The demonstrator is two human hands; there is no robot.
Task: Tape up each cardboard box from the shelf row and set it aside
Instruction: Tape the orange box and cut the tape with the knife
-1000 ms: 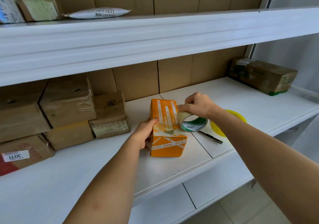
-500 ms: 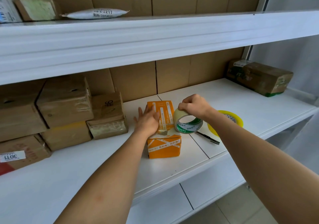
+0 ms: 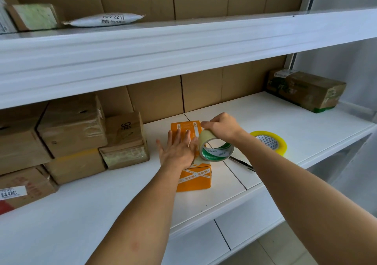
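Right-hand grip (image 3: 221,126) curls round the tape roll (image 3: 216,149), holding it over the orange box (image 3: 193,175); left of that grip the left hand (image 3: 177,150) lies flat with fingers spread, pressing the box top; the box stands on the white shelf (image 3: 285,121); right of the grip lie a yellow tape roll (image 3: 269,142) and a pen (image 3: 242,163); brown boxes (image 3: 71,125) sit stacked far left. Taping is in hand, I judge; next, draw tape onward, then cut it.

Left hand (image 3: 177,150) hides much of orange box (image 3: 192,178) top.
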